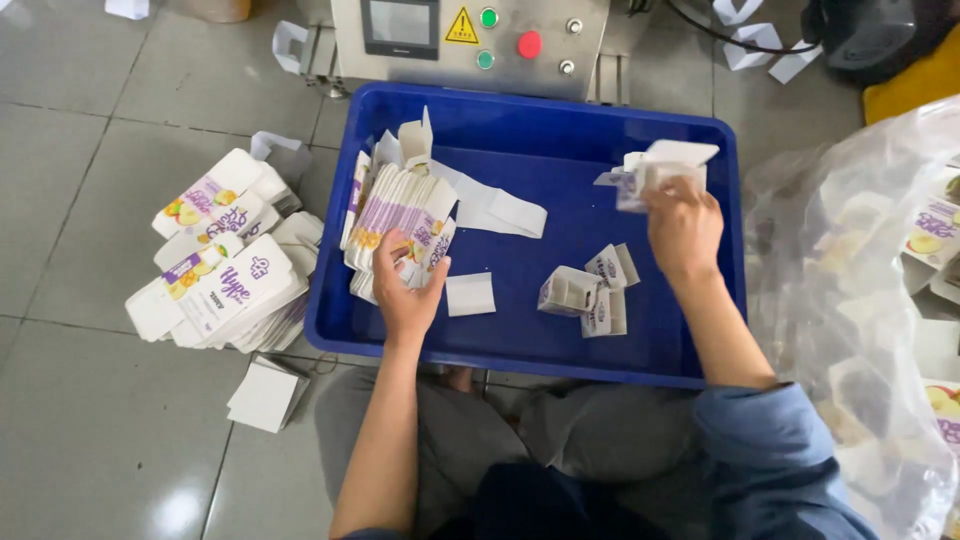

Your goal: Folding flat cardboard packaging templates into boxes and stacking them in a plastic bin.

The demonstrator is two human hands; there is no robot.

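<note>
Cardboard: thin printed stuff, white with purple and fruit pictures — looks feather-light, stiff along the creases but easy to crush or dog-ear if you squeeze it.

Right hand: right hand point(684, 228) is up over the far right part of the blue tray point(520, 345), fingers pressed together, pinching a small folded carton point(660, 170) from below. Its flap sticks up and out, so I'd say the body is the safer place to hold, not the flap.

Left hand: left hand point(405, 290) rests on the stack of flat cartons point(395, 215) leaning in the tray's left side, fingers curled over the near edge, thumb spread out. Whether it's really gripping one blank or just steadying the pile — can't tell.

Loose bits: a few made-up little boxes point(585, 290) lie mid-tray, a white slip point(470, 295) sits just beside the left hand, and a long white paper strip point(495, 205) trails behind the stack. Glossy faces, so probably a bit slippery when fanned.

Edges: tray walls are low but raised, and the stack leans near the left wall. Machine panel point(470, 40) stands right behind the far rim.

Room: open blue floor between the two hands. Outside, a floor pile of cartons point(225, 260) crowds the left, and a clear plastic bag point(850, 300) bulges against the right.
</note>
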